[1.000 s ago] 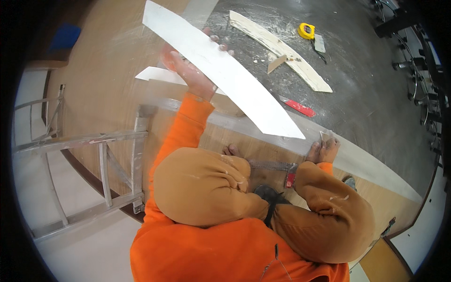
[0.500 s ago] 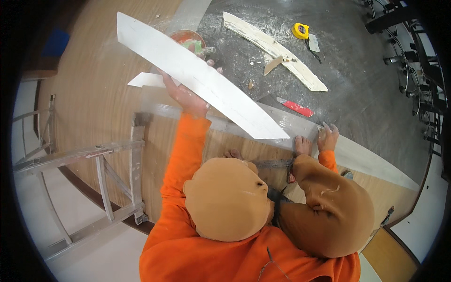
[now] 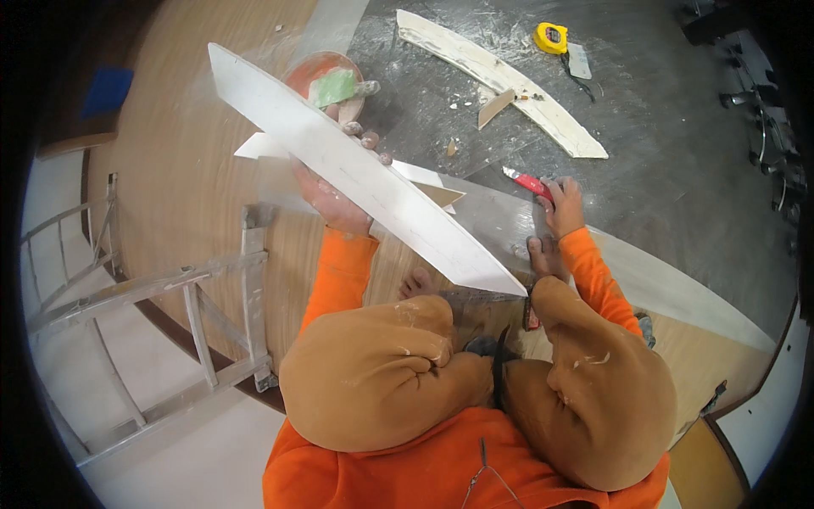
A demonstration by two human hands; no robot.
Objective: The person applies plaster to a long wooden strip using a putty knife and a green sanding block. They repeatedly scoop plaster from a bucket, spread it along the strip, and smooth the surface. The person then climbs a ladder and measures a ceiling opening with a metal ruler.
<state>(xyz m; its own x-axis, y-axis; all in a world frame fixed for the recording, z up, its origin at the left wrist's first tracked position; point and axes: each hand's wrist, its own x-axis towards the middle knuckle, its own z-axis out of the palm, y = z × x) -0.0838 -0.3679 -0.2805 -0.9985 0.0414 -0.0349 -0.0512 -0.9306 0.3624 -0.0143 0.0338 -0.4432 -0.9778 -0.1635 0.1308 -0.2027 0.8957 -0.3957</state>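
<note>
Around the middle of the head view, the person's left hand (image 3: pixel 331 202), at ten o'clock, holds a long white board (image 3: pixel 365 178) tilted up off the floor. The board slants from half past ten down to four o'clock, its lower tip near the right knee. The hand wraps one edge from beneath, and its dusty fingertips are curled around the opposite edge; the board hides the rest of the grip.

The right hand (image 3: pixel 564 208) reaches to between two and three o'clock, its fingers touching the end of a red-handled cutter (image 3: pixel 527 181) on the grey surface (image 3: pixel 653 161). Whether those fingers pinch the handle or merely rest against it cannot be told. The blade end points toward ten o'clock.

Beneath the held board lies another white strip (image 3: pixel 259 146), with a tan piece (image 3: pixel 443 195) just beside its right part. At eleven o'clock sits a round bowl (image 3: pixel 297 81) with a green item (image 3: pixel 335 86) in it. At one o'clock lies a curved, cream-coated strip (image 3: pixel 458 47), with a small brown piece (image 3: pixel 496 108) touching its near edge. A yellow tape measure (image 3: pixel 551 38) lies beyond that strip, and a metal ladder (image 3: pixel 248 297) is at eight o'clock.
</note>
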